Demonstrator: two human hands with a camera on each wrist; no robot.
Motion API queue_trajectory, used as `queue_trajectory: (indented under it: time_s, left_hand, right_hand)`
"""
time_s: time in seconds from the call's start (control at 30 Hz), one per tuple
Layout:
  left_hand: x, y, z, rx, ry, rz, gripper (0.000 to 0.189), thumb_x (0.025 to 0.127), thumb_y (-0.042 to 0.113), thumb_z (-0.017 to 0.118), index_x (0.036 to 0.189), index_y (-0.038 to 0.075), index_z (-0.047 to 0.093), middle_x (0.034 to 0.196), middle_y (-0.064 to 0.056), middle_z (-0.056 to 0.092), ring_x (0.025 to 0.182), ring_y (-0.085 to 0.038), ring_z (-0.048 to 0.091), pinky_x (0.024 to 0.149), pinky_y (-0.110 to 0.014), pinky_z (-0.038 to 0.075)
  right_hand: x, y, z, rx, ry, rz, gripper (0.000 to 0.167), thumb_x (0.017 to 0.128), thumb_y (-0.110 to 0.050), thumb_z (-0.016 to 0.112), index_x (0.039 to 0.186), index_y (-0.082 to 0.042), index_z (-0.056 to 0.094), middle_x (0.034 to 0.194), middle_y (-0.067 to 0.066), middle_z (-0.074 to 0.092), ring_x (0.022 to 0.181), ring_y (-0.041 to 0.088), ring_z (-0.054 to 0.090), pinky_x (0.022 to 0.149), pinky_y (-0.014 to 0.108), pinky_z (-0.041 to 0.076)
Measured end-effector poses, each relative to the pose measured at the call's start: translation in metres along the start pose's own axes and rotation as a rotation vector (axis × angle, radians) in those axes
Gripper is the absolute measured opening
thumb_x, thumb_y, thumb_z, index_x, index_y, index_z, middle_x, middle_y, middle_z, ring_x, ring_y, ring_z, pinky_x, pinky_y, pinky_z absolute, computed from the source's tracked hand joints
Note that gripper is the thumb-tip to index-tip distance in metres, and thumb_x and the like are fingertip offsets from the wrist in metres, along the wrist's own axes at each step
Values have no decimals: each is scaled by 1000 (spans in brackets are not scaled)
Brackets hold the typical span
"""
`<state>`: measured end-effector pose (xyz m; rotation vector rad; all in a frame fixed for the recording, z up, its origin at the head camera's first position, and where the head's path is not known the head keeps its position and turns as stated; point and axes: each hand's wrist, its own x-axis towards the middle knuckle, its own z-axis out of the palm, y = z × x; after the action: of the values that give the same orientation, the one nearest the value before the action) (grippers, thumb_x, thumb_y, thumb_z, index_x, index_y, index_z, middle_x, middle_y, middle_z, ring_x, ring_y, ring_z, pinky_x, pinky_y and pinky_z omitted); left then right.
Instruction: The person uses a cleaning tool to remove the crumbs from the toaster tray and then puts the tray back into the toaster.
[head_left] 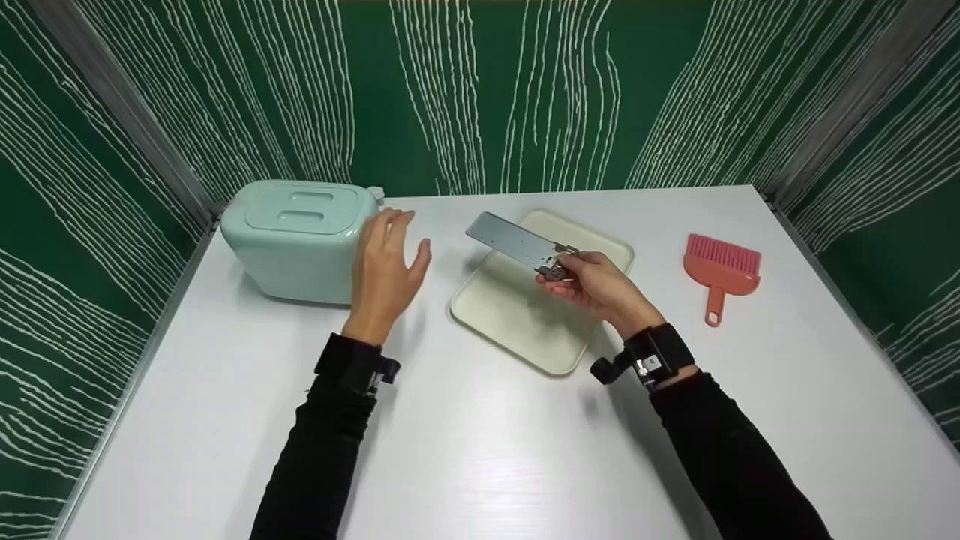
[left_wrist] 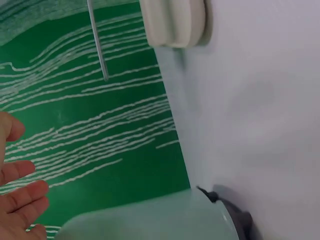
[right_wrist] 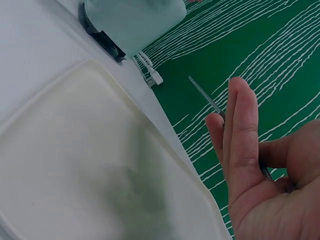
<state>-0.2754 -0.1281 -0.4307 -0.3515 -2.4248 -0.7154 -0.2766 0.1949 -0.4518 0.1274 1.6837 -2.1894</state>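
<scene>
A flat silver metal plate (head_left: 510,237) with clip-like fittings at one end is held above the tray. My right hand (head_left: 600,286) pinches it at the fittings, thumb on top and fingers beneath. Both wrist views show the plate edge-on, as a thin strip (left_wrist: 97,42) in the left one. My left hand (head_left: 384,274) is raised beside the right end of a mint-green toaster (head_left: 300,259), fingers spread and loosely bent, holding nothing. Whether it touches the toaster cannot be told from the head view; in the left wrist view the fingers are in the air.
A cream tray (head_left: 499,304) lies at an angle on the white table (head_left: 465,450). To its right rests a coral dust brush (head_left: 721,277) with pink bristles. A white plug (right_wrist: 156,77) shows by the toaster. Green walls with white lines enclose the table's back and sides.
</scene>
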Motion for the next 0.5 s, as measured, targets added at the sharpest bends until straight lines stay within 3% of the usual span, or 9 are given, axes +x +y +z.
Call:
queue_trajectory:
  time_s: [0.13, 0.3, 0.5]
  left_hand:
    - [-2, 16, 9, -128, -53, -38, 41, 105, 24, 69, 139, 2, 67, 134, -18, 68, 132, -34, 64, 116, -44, 51]
    - [-3, 28, 19, -294, -140, -110, 39, 106, 27, 68, 137, 4, 68, 132, -18, 71, 129, -34, 67, 114, -47, 52]
    - [-5, 38, 30, -462, -199, -180, 35, 105, 26, 70, 132, 3, 70, 127, -18, 74, 123, -32, 70, 107, -48, 56]
  right_hand:
    - [-4, 1, 0, 1, 8, -10, 26, 118, -15, 37, 125, 7, 49, 87, 11, 81, 67, 8, 77, 65, 15, 60]
    - [-7, 2, 1, 7, 15, -16, 27, 118, -16, 37, 128, 7, 49, 90, 11, 82, 70, 9, 79, 68, 16, 61]
    - [-10, 3, 5, 53, -3, -43, 27, 118, -16, 39, 128, 6, 50, 92, 12, 82, 71, 11, 80, 69, 18, 62]
